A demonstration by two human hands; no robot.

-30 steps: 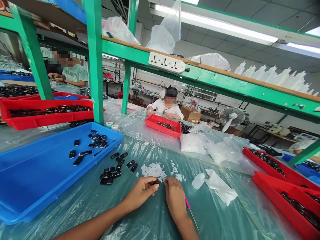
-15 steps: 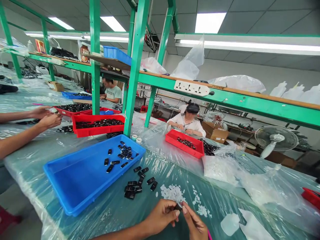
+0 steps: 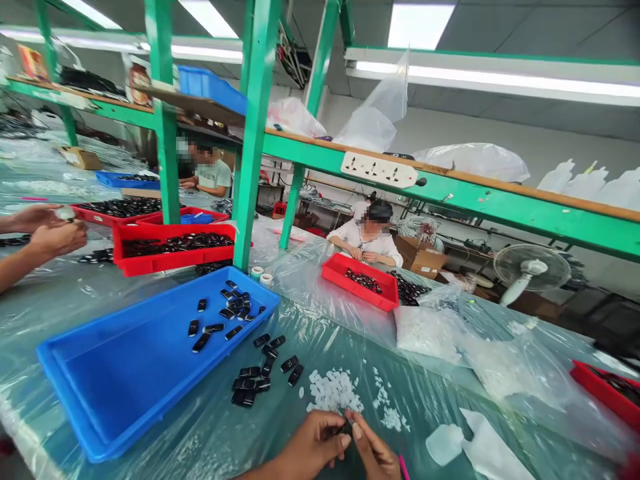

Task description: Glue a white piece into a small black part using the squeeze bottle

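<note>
At the bottom, my left hand (image 3: pixel 315 443) pinches a small dark piece (image 3: pixel 346 429), which looks like the black oblong casings nearby. The fingertips of my right hand (image 3: pixel 373 450) are closed against the same piece and cover much of it. Just beyond my fingers lies a pile of small white flat bits (image 3: pixel 334 390), with a looser scatter of white bits (image 3: pixel 393 419) to its right. Several black casings (image 3: pixel 250 383) rest on the plastic-covered table left of the pile. More black casings (image 3: pixel 239 305) lie at the far end of a blue tray (image 3: pixel 165 407).
Red trays (image 3: pixel 180 257) of black parts stand behind the blue tray. Another person's hands (image 3: pixel 53 230) work at far left; a person (image 3: pixel 367 233) sits opposite by a red tray (image 3: pixel 357 293). A green post (image 3: pixel 253 133) rises behind. Clear bags (image 3: pixel 430 330) lie right.
The view has turned, so most of the scene sits further left. My hands stay together at the dark piece, and my fingertips now cover more of it.
</note>
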